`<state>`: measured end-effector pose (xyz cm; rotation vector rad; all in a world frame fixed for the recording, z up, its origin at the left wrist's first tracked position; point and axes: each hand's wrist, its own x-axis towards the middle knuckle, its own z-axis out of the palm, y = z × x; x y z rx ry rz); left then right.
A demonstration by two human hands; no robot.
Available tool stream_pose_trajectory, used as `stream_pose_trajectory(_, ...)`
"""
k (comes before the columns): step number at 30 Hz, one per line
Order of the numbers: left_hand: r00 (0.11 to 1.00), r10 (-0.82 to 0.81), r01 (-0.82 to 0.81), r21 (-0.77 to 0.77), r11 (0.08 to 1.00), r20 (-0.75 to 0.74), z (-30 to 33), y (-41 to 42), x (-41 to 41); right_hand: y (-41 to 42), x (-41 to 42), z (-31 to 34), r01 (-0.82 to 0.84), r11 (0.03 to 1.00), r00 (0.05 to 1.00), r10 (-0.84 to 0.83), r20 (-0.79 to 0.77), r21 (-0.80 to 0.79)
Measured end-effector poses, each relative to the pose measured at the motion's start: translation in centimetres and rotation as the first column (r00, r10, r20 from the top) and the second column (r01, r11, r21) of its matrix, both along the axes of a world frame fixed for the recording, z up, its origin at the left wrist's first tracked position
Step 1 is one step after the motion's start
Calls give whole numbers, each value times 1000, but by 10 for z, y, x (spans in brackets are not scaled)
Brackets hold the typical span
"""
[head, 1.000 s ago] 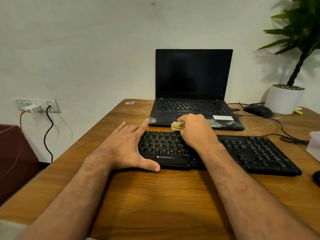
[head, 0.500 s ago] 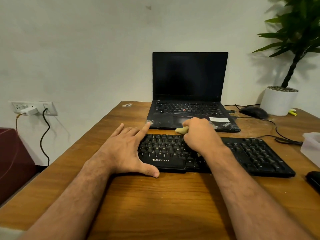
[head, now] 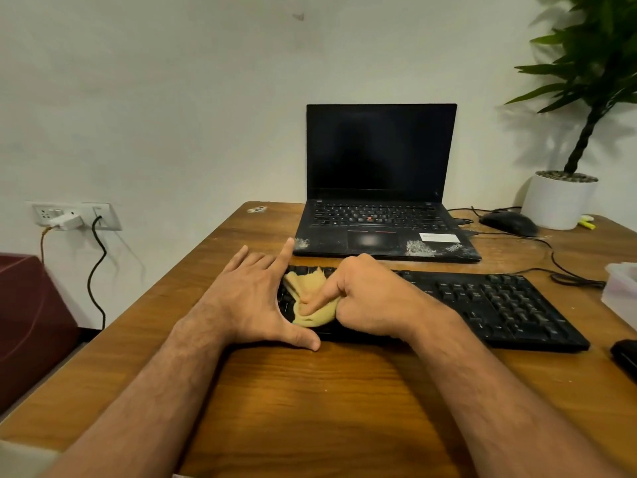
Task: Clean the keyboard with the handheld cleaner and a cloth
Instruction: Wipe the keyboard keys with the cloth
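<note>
A black full-size keyboard (head: 493, 305) lies across the wooden desk (head: 310, 401). My left hand (head: 255, 298) lies flat with fingers spread against the keyboard's left end, thumb along its front edge. My right hand (head: 365, 298) holds a crumpled yellow cloth (head: 310, 298) on the left keys, with the index finger stretched out and pressing the cloth down while the other fingers curl around it. No handheld cleaner is in view.
An open black laptop (head: 379, 215) with a dark screen sits just behind the keyboard. A black mouse (head: 508, 223), cables and a white plant pot (head: 558, 201) stand at the back right. A clear plastic box (head: 620, 288) and a dark object (head: 625, 357) are at the right edge.
My right hand has slid with the cloth from the middle of the keyboard's back edge toward its left end and front. The cloth now shows more, spread over the left keys. My left hand stayed.
</note>
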<state>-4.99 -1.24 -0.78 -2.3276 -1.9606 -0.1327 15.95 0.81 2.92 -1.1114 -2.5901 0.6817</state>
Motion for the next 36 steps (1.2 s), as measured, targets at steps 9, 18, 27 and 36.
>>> stream_pose_trajectory(9,1000,-17,17,1,1000,17,-1,-1,-1,2,-10,-15,-33,998,997,37,-69,58)
stream_pose_trajectory(18,1000,-10,10,5,1000,29,-3,1,-3,2,-6,-10,-115,993,983,112,-148,-8)
stream_pose_trajectory(27,998,12,-10,-27,1000,65,-5,5,-4,2,-3,-15,-76,996,984,83,-157,55)
stream_pose_trajectory(36,997,23,-21,-31,999,67,-2,2,-3,11,0,-7,-83,984,993,95,-67,160)
